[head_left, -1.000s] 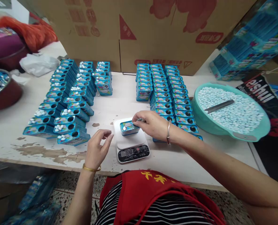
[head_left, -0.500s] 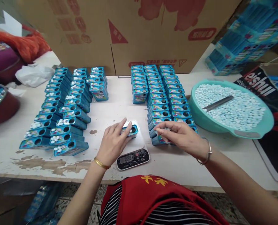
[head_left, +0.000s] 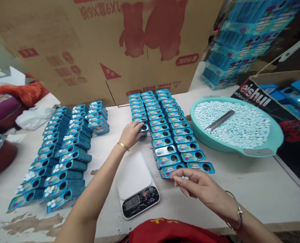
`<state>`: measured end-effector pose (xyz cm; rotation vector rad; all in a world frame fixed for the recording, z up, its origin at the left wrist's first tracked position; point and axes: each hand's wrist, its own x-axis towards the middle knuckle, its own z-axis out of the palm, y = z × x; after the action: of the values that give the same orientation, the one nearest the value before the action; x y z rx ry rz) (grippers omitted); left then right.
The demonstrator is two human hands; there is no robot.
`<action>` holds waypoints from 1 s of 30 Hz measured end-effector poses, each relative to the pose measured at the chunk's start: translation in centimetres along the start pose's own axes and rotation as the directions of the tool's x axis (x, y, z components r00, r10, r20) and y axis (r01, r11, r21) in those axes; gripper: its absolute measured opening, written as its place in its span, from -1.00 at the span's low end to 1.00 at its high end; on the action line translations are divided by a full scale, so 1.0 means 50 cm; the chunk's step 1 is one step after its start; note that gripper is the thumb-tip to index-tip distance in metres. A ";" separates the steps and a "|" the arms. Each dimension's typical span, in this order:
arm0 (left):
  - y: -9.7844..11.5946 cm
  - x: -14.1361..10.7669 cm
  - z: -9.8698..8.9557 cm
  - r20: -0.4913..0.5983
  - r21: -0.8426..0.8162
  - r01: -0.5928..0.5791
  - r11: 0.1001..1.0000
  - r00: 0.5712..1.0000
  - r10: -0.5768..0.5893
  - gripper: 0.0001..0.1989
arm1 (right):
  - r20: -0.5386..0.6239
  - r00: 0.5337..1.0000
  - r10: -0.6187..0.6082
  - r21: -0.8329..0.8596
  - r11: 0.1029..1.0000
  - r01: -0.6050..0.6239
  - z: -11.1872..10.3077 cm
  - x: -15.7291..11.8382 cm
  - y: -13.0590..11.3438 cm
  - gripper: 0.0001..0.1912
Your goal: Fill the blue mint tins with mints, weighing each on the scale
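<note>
Left hand (head_left: pixel 130 135), stretched forward, grips tin (head_left: pixel 144 128); right hand (head_left: pixel 198 185) (curled) holds mints (head_left: pixel 185 177).

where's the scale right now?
Head view, lower half, just left of centre: the scale sits on the table, below the left hand and left of the right hand.

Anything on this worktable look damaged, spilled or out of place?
Yes. Near the front left, the white tabletop has a worn brown patch where its surface seems peeled. Loose pale candies lie on many tins in the left rows, beside their round openings; spilled or deliberately placed, I can't tell.
</note>
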<state>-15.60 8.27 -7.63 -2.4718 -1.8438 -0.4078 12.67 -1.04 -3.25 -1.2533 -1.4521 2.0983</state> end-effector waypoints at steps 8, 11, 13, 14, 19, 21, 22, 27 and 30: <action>-0.093 -0.014 -0.021 -0.168 0.198 0.377 0.905 0.922 -0.347 -0.62 | 0.131 0.987 0.097 0.052 0.993 -0.104 0.013 0.000 0.043 -0.51; -0.166 -0.054 -0.062 -0.287 0.276 0.652 0.706 0.757 -0.587 -0.64 | 0.221 0.967 0.124 0.078 0.986 -0.144 0.034 0.007 0.048 -0.49; -0.201 -0.080 -0.079 -0.279 0.315 0.690 0.651 0.723 -0.632 -0.69 | 0.246 0.961 0.129 0.100 0.983 -0.157 0.047 0.012 0.049 -0.49; -0.211 -0.090 -0.083 -0.257 0.339 0.684 0.646 0.728 -0.636 -0.73 | 0.253 0.959 0.127 0.109 0.981 -0.159 0.052 0.013 0.048 -0.49; -0.193 -0.114 -0.097 -0.056 0.432 0.508 0.745 0.840 -0.540 -0.84 | 0.251 0.961 0.116 0.157 0.975 -0.158 0.060 0.004 0.041 -0.55; -0.157 -0.122 -0.118 0.016 0.440 0.451 0.776 0.860 -0.510 -0.84 | 0.227 0.968 0.112 0.209 0.965 -0.161 0.059 -0.007 0.044 -0.58; -0.132 -0.127 -0.134 0.044 0.439 0.431 0.788 0.866 -0.498 -0.83 | 0.210 0.971 0.111 0.249 0.955 -0.163 0.059 -0.012 0.047 -0.59; 0.050 -0.170 -0.213 0.208 0.449 0.219 0.866 0.917 -0.339 -0.79 | 0.142 0.977 0.160 0.505 0.837 -0.211 0.066 -0.030 0.083 -0.65; 0.156 -0.192 -0.219 0.331 0.392 0.106 0.914 0.911 -0.248 -0.79 | 0.155 0.961 0.231 0.592 0.757 -0.277 0.074 -0.035 0.105 -0.70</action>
<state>-12.82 -5.04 1.79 -2.2387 -2.0533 0.4120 11.97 -6.79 -6.55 -1.1486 -0.5274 2.5165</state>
